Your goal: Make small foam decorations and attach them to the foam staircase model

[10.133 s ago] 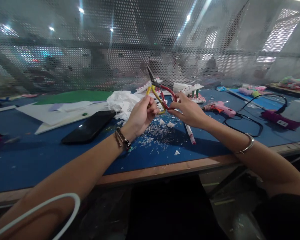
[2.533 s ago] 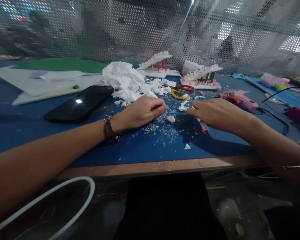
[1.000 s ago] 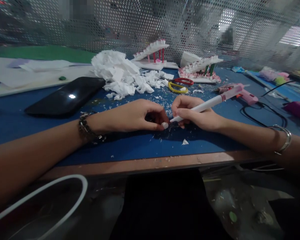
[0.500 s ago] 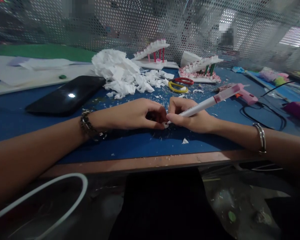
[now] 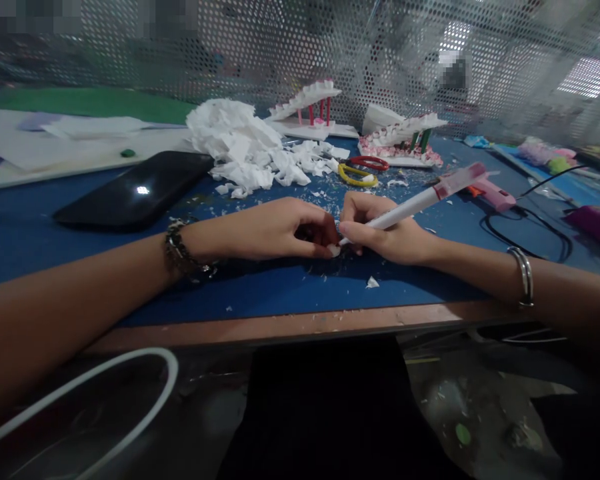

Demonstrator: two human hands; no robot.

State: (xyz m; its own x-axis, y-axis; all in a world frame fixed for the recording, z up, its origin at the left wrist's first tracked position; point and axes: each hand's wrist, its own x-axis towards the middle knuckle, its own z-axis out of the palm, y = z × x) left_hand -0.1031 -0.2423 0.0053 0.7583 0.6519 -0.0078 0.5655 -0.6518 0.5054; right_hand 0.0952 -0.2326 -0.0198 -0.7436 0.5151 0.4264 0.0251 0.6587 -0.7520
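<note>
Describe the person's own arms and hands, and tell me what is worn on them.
Both forearms are bare, with no sleeves or gloves in view. The left hand has a dark beaded bracelet at the wrist. The right hand has thin, shiny silver bangles at the wrist.

Craft workshop: blue workbench (image 5: 55, 260), perforated screen (image 5: 260, 53), glue gun (image 5: 487, 193), foam scraps (image 5: 250, 153).

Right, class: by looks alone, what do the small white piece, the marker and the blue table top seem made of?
Small white piece, pinched by the left hand: probably foam or thick paper, matt, like the scraps piled behind. Marker in the right hand: smooth, faintly glossy plastic. Blue table top: a matt mat, perhaps rubber or vinyl, no shine.
</note>
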